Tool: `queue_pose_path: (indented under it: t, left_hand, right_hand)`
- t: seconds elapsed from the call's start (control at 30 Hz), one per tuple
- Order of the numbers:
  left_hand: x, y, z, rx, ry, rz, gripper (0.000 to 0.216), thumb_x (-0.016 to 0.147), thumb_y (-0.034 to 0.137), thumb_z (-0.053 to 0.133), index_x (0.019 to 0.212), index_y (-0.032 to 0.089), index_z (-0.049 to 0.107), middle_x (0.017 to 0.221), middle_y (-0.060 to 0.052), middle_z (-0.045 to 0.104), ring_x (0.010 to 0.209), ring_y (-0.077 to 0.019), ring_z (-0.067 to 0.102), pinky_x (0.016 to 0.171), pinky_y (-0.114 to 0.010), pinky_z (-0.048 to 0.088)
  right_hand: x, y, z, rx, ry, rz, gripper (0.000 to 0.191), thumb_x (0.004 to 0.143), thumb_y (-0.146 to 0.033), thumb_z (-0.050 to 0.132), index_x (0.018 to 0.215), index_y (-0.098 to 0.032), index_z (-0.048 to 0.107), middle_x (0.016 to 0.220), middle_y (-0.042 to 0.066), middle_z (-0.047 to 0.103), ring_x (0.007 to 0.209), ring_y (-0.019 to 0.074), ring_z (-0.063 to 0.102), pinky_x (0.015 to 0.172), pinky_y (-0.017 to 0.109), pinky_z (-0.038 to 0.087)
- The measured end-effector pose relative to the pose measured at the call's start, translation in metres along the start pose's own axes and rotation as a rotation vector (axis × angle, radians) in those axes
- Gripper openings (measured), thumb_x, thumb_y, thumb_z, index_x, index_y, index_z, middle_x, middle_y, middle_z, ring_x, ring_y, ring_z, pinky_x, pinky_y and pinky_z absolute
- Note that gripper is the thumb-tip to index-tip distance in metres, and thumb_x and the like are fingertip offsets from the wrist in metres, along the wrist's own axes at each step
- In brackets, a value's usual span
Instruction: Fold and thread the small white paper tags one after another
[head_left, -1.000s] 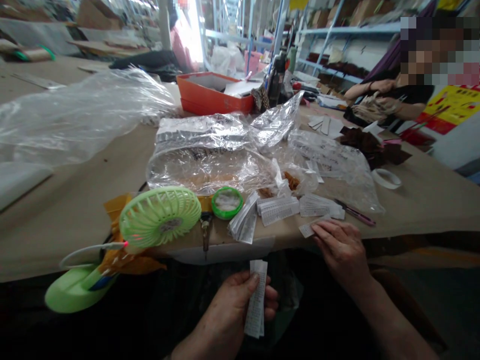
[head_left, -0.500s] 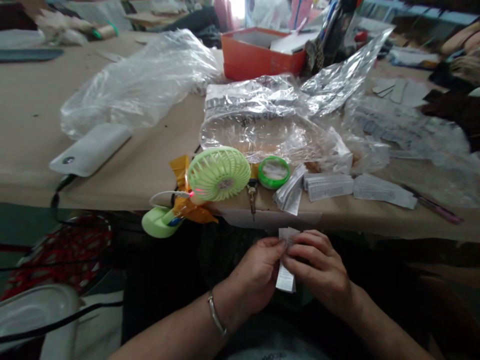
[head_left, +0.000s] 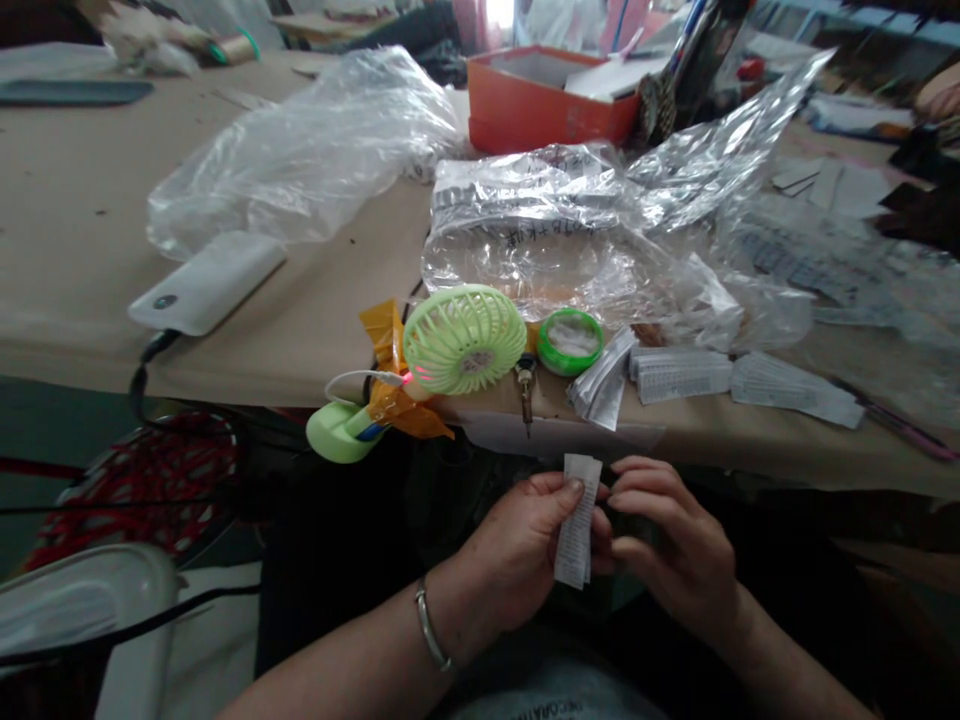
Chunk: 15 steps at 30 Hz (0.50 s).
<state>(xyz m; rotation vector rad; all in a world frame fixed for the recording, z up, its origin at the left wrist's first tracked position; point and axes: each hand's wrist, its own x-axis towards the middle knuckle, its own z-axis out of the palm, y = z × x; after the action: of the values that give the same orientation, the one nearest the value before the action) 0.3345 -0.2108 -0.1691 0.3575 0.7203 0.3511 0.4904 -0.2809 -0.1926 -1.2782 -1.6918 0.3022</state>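
Observation:
My left hand [head_left: 529,540] pinches a small stack of printed paper labels [head_left: 576,535] between thumb and fingers, over my lap below the table edge. Just right of the stack is my right hand [head_left: 671,535], its fingers curved and apart, with nothing visible in them. On the table edge above lie more label bundles: one fanned and upright-leaning bundle [head_left: 602,378], a middle bundle [head_left: 680,375] and a right bundle [head_left: 795,388]. Left of them sits a green round tub [head_left: 570,342] with whitish contents, beside a small pointed tool [head_left: 526,395].
A green fan [head_left: 465,340] is taped at the table edge, cabled near a white power bank [head_left: 208,283]. Clear plastic bags [head_left: 300,160] and an orange box [head_left: 551,110] lie behind. A dark pen-like stick [head_left: 904,428] is at right. A red woven seat [head_left: 142,500] stands lower left.
My right hand has drawn away to the right from the labels, its fingers opening. The left hand keeps hold of the stack. The view has shifted slightly, moving the table things rightward.

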Motion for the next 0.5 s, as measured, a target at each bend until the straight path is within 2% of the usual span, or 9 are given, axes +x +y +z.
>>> queue_pose_path:
  t: [0.07,0.1,0.2,0.27,0.33,0.4,0.43,0.5]
  left_hand:
    - [-0.004,0.003,-0.001,0.065,-0.026,-0.041,0.021,0.083,0.031,0.059,0.09,0.012,0.064,0.064,-0.003,0.063,0.054,-0.0146,0.062,0.055,-0.027,0.05]
    - [-0.005,0.004,-0.002,0.086,-0.045,-0.055,0.021,0.083,0.032,0.058,0.091,0.013,0.064,0.064,-0.003,0.062,0.055,-0.015,0.063,0.056,-0.028,0.05]
    - [-0.008,0.003,-0.004,0.139,-0.108,-0.08,0.024,0.082,0.035,0.058,0.089,0.013,0.064,0.063,-0.002,0.062,0.052,-0.0132,0.061,0.053,-0.026,0.049]
    - [-0.008,-0.003,-0.009,0.19,-0.143,-0.086,0.031,0.081,0.041,0.059,0.085,0.011,0.064,0.06,-0.003,0.061,0.047,-0.0119,0.058,0.05,-0.024,0.047]
    - [-0.004,-0.01,-0.018,0.235,-0.166,-0.07,0.04,0.078,0.049,0.06,0.077,0.01,0.065,0.058,-0.004,0.06,0.044,-0.0109,0.054,0.047,-0.022,0.042]
    - [0.005,-0.017,-0.03,0.283,-0.248,-0.126,0.049,0.07,0.057,0.066,0.06,0.01,0.061,0.051,-0.002,0.055,0.041,-0.008,0.048,0.044,-0.02,0.034]
    - [0.011,-0.02,-0.037,0.303,-0.274,-0.15,0.05,0.066,0.058,0.069,0.061,0.009,0.062,0.052,-0.001,0.055,0.042,-0.0066,0.045,0.044,-0.02,0.031]
    - [0.023,-0.024,-0.048,0.339,-0.221,-0.134,0.048,0.062,0.056,0.074,0.072,0.01,0.066,0.054,0.0,0.055,0.044,-0.0059,0.044,0.045,-0.019,0.027]
  right_hand:
    - [-0.001,0.006,-0.001,0.199,0.045,0.248,0.019,0.084,-0.028,0.06,0.102,-0.02,0.059,0.097,0.007,0.063,0.096,0.0207,0.061,0.08,0.032,0.053]
    - [0.0,0.009,0.0,0.334,0.001,0.361,0.024,0.085,-0.031,0.06,0.106,-0.021,0.057,0.097,0.007,0.063,0.092,0.0188,0.063,0.077,0.029,0.054]
    - [0.006,0.017,0.005,0.779,-0.315,0.601,0.051,0.079,-0.041,0.066,0.124,-0.023,0.051,0.102,0.005,0.064,0.085,0.0162,0.065,0.073,0.026,0.054]
    - [0.011,0.019,0.01,0.981,-0.467,0.709,0.059,0.072,-0.038,0.073,0.125,-0.023,0.052,0.103,0.005,0.065,0.086,0.0159,0.064,0.075,0.027,0.052]
    - [0.014,0.019,0.016,1.115,-0.497,0.789,0.056,0.064,-0.032,0.078,0.116,-0.022,0.06,0.102,0.005,0.066,0.089,0.0167,0.063,0.079,0.028,0.049]
    - [0.017,0.02,0.024,1.226,-0.461,0.806,0.046,0.055,-0.027,0.083,0.098,-0.019,0.069,0.109,0.006,0.064,0.097,0.0195,0.061,0.086,0.03,0.046]
    - [0.017,0.021,0.027,1.252,-0.443,0.815,0.04,0.053,-0.026,0.084,0.09,-0.017,0.071,0.11,0.006,0.064,0.095,0.0189,0.061,0.084,0.028,0.046]
    - [0.017,0.022,0.034,1.268,-0.416,0.85,0.035,0.047,-0.024,0.086,0.078,-0.016,0.072,0.108,0.006,0.065,0.085,0.015,0.062,0.076,0.024,0.046]
